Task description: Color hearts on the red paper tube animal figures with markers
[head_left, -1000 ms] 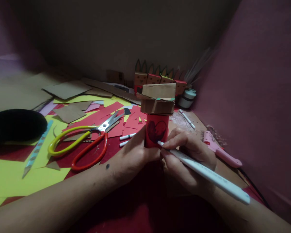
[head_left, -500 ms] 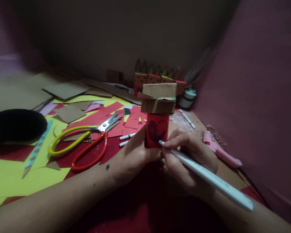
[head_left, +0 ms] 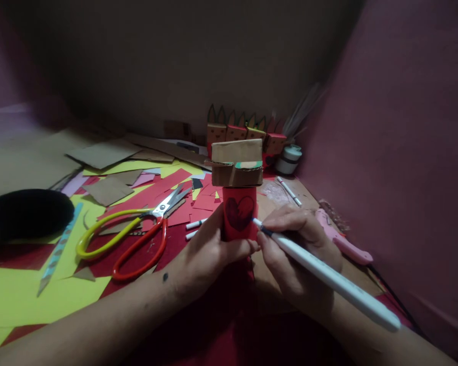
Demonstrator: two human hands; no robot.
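My left hand (head_left: 209,251) is closed around the lower part of a small upright figure. Its body is a red paper tube (head_left: 227,195), and a cardboard box (head_left: 234,176) tops it, with a bit of green showing. On the tube's front is a heart (head_left: 239,213), coloured mostly dark, with a redder patch at its upper right. My right hand (head_left: 301,249) grips a white marker (head_left: 338,282) like a pen. The marker's tip is beside the heart's right edge; whether it touches the paper I cannot tell.
Left lie scissors (head_left: 161,212) with yellow and red handles, a pencil (head_left: 63,244), paper scraps and a black fuzzy object (head_left: 30,213). Several similar cardboard figures (head_left: 236,133) and a jar (head_left: 289,160) stand behind. A pink glue gun (head_left: 343,240) and another marker (head_left: 289,191) are at right.
The heart's right half now looks darker and more filled. The marker's tip has moved from the heart's bottom point to its right side. The view has shifted slightly.
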